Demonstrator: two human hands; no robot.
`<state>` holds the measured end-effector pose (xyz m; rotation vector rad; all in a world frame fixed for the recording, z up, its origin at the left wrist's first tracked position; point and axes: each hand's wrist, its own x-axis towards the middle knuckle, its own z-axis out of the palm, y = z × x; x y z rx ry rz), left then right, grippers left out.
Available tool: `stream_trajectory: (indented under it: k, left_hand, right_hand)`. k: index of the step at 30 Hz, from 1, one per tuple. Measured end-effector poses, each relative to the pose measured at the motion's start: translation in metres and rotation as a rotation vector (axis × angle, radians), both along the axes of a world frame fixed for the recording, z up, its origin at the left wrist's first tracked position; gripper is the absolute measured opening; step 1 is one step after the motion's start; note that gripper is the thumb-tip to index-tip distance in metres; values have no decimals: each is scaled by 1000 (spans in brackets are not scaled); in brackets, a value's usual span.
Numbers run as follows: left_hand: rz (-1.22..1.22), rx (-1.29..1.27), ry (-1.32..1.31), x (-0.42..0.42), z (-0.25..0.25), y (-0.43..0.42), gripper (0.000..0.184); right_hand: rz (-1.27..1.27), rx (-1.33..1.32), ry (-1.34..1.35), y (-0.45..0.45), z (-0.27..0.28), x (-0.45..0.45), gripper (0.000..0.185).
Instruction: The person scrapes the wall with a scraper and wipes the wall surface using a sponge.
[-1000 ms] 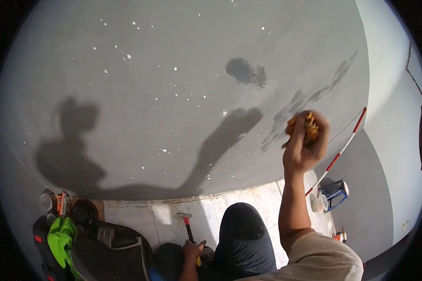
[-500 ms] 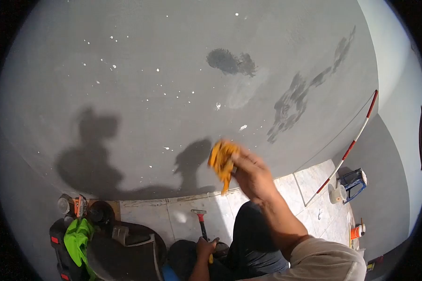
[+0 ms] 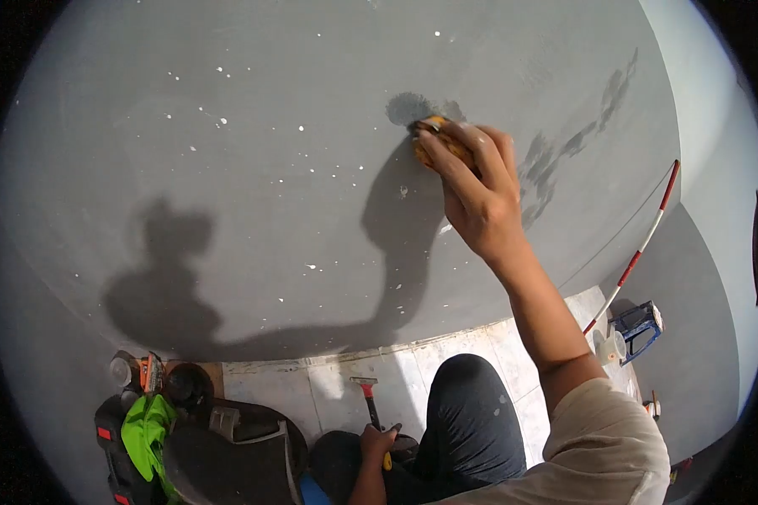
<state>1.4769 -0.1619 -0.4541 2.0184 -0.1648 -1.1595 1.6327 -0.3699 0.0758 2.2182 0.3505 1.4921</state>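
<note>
Up on the grey wall [image 3: 253, 185], my right hand [image 3: 488, 198] has its fingers closed around a crumpled orange-yellow cloth [image 3: 439, 153]. The cloth is against the wall, just below a dark damp patch [image 3: 409, 108]. Small white paint spots dot the wall around it. Low in the view, by my knees, my left hand [image 3: 377, 442] is wrapped around the handle of a scraper [image 3: 366, 389] with a red and black grip. The scraper's blade end points away from me toward the wall.
A red and white striped pole [image 3: 631, 268] leans at the right, near a blue step stool [image 3: 640, 328] and a translucent tub [image 3: 612, 347]. At lower left are a dark bag [image 3: 219, 459] and a bright green cloth [image 3: 146, 438]. Light tiles [image 3: 270, 391] cover the floor.
My right hand has moved up with the cloth, from in front of the lower wall to the damp patch. My left hand still holds the scraper low down.
</note>
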Motion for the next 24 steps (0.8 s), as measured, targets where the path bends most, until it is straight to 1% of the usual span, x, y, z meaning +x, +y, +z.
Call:
stream_trajectory:
  k: [1, 3, 4, 6, 8, 9, 11, 13, 17, 19, 20, 22, 23, 24]
  left_hand:
    - [20, -16, 2, -4, -1, 0, 80]
    - [17, -4, 41, -4, -9, -3, 81]
    - [25, 8, 77, -7, -12, -3, 82]
    - [1, 28, 63, -5, -10, -2, 82]
    - [-3, 42, 41, -3, -10, -5, 81]
    - [11, 66, 81, -2, -9, -8, 80]
    - [5, 102, 118, -3, -13, -5, 80]
    - [-12, 98, 99, 2, 13, -4, 80]
    - [-13, 89, 60, -5, -16, -8, 80]
    - [60, -3, 78, -7, -35, -11, 80]
    - [61, -10, 73, -6, -41, -12, 80]
    - [64, 49, 196, -6, -43, -13, 80]
    - [61, 45, 201, -7, -41, -14, 80]
    - [35, 50, 152, -4, -31, -13, 80]
  right_hand:
    - [-8, 3, 3, 2, 8, 3, 54]
    - [76, -126, 33, 7, 28, 13, 49]
    - [72, -122, 43, 5, 27, 11, 49]
    - [94, -117, 55, 2, 31, 10, 44]
    - [69, -109, 63, -11, 15, 0, 43]
    - [35, -97, 69, -6, 15, 1, 42]
    - [61, -115, 66, -4, 23, 6, 42]
    - [94, -157, 54, 5, 36, 18, 42]
    - [66, -104, 71, -1, 28, -1, 42]
    - [60, -41, 72, -9, 30, -14, 48]
    - [61, -49, 67, -10, 35, -13, 48]
    - [138, -94, -94, 1, 61, -10, 52]
    - [75, -107, -75, 12, 77, -9, 51]
    - [74, -111, -71, 12, 86, 0, 51]
